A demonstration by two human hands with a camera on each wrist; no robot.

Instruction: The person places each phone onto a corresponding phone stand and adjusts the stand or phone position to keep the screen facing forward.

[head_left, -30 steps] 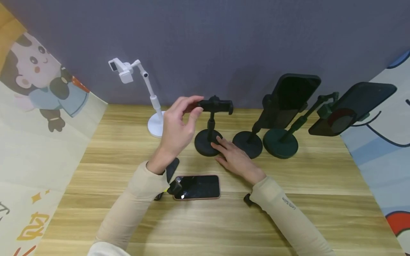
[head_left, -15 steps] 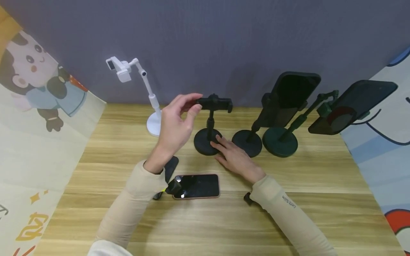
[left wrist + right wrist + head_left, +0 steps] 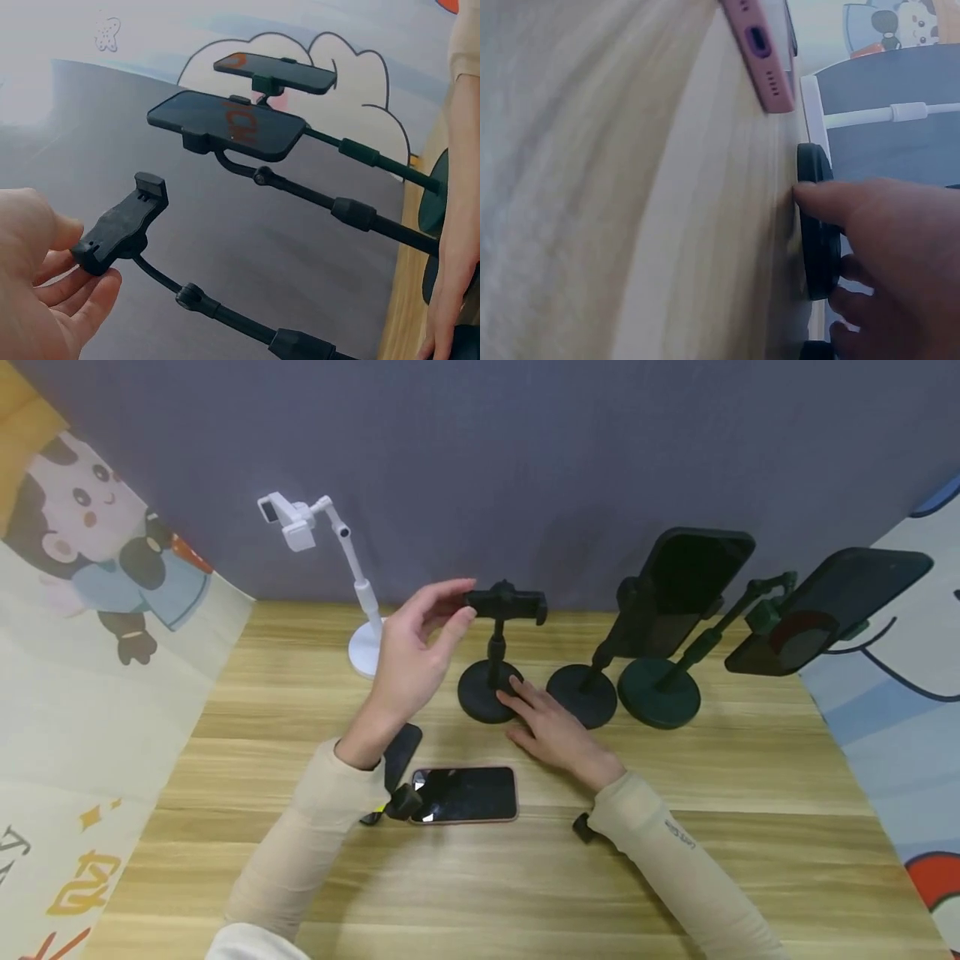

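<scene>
A black phone stand [image 3: 496, 647] stands upright on the table, with no phone in its clamp [image 3: 124, 225]. My left hand [image 3: 411, 652] pinches the near end of that clamp, thumb on one side and fingertips below. On the stand's round base [image 3: 820, 259] rests my right hand [image 3: 553, 731]; its thumb lies against the rim and its fingers reach over the top. Nearer the front, a phone [image 3: 467, 795] in a pink case lies face up. Partly hidden by the left wrist is a dark flat object [image 3: 403, 752].
A white phone stand [image 3: 365, 602] without a phone is at the left. To the right, another black stand [image 3: 581, 696] and a green stand [image 3: 658, 695] each carry a phone, leaning out over the table. A grey panel [image 3: 480, 468] closes off the back.
Both hands keep their places on the black stand. The whole head view shifts slightly; no object visibly moves on the table.
</scene>
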